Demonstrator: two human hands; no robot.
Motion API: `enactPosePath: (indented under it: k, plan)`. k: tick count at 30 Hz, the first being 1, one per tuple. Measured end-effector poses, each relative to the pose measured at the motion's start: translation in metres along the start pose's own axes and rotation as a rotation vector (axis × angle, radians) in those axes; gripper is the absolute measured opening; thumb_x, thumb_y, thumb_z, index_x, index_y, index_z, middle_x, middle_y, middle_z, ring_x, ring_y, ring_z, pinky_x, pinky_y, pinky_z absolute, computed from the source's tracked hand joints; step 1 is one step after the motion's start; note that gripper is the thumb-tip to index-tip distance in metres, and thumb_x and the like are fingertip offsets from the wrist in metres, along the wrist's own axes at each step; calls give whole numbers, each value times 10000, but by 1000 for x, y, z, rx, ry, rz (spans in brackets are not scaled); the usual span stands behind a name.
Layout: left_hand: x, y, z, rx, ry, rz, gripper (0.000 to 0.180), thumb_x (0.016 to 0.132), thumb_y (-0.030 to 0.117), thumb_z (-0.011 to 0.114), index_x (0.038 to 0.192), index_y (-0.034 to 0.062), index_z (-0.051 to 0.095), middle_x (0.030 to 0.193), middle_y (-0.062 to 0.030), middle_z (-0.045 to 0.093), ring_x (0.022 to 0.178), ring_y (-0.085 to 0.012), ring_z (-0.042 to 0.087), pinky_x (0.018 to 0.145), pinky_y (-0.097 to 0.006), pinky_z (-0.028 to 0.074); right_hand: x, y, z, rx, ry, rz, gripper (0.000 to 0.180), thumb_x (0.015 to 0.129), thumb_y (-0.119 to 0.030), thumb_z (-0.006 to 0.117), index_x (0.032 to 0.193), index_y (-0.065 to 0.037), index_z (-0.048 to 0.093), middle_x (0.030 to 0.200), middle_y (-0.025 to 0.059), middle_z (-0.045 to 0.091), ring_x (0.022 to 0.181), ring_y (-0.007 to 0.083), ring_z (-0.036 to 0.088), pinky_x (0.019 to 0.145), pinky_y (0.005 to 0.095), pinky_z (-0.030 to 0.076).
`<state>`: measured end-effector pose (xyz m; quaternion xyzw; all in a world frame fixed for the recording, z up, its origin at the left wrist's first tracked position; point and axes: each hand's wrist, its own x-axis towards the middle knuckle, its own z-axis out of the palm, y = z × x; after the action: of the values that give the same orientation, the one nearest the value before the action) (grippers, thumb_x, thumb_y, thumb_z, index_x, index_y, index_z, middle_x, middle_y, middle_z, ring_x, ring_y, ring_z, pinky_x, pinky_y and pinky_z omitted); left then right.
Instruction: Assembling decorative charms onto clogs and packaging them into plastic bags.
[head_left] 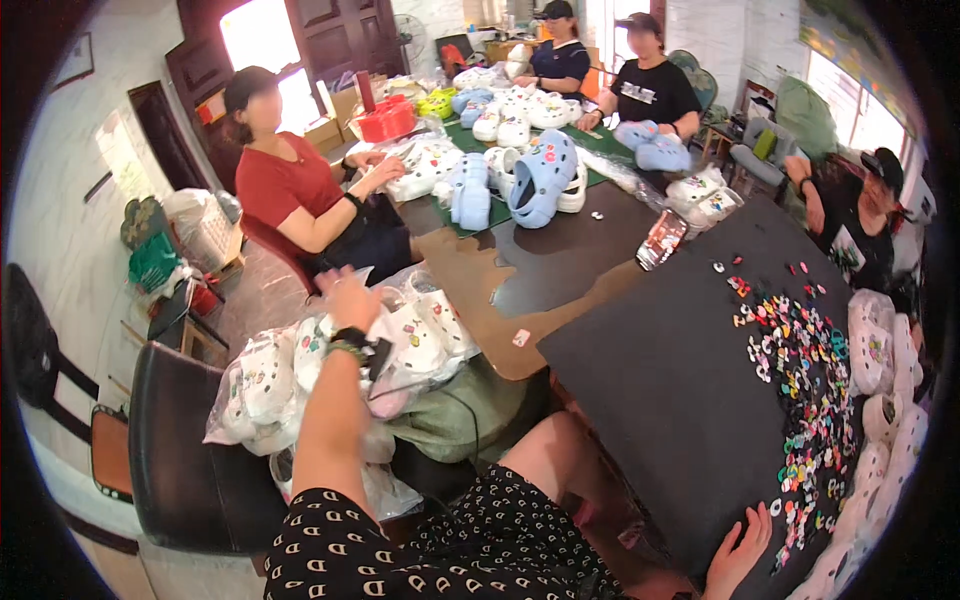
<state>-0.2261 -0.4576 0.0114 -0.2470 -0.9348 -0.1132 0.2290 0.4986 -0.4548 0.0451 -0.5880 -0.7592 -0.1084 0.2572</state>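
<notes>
My left hand [352, 300] is stretched out over white clogs [268, 375] in clear plastic bags; its fingers are smeared by motion. A dark band circles that wrist. More bagged white clogs [425, 335] with colourful charms lie just right of the forearm. At the lower right, my right hand [742, 548] rests with fingers apart on the edge of a black board [650, 400], holding nothing. Close to its fingertips begins a long scatter of small colourful shoe charms [800, 400] spread across the board.
Light blue clogs [545, 180] and a red basket [385, 124] stand on the table [560, 270]. A co-worker in a red shirt [285, 180] sits left; others sit farther back and right. White clogs [872, 345] line the board's right edge. A black chair [190, 450] stands left.
</notes>
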Motion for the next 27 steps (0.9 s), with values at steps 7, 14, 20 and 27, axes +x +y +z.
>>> enactPosePath:
  k: [7, 14, 20, 27]
  plan:
    - [-10, -106, 27, -99, -287, -24, 667, 770, 569, 669, 1166, 33, 686, 1108, -228, 685, 1075, -418, 625, 939, -519, 480, -7, 10, 15, 91, -104, 178, 276, 893, -64, 568, 1164, -12, 573, 1364, 187, 517, 1312, 411, 434, 1083, 510, 331]
    - [-47, -103, 34, -577, 93, 77, 184, 863, 143, 680, 940, -21, 711, 921, -188, 704, 856, -344, 663, 804, -425, 512, -6, 4, 5, 116, -44, 187, 268, 893, -78, 593, 1155, -21, 589, 1345, 167, 529, 1295, 393, 449, 1053, 499, 364]
    - [-53, -8, -96, -844, 103, 198, 156, 931, 71, 609, 984, -54, 687, 1026, -167, 696, 981, -274, 652, 889, -352, 485, -6, 0, 5, 127, -19, 173, 274, 874, -76, 620, 1142, -26, 604, 1316, 163, 542, 1281, 384, 464, 1043, 502, 385]
    - [-79, 147, -213, -1081, 175, 935, 174, 847, -48, 562, 920, -27, 719, 1127, -132, 696, 1175, -325, 610, 1051, -441, 422, -3, -2, 7, 142, 1, 197, 277, 851, -77, 637, 1124, -33, 623, 1296, 158, 561, 1265, 374, 480, 1039, 491, 394]
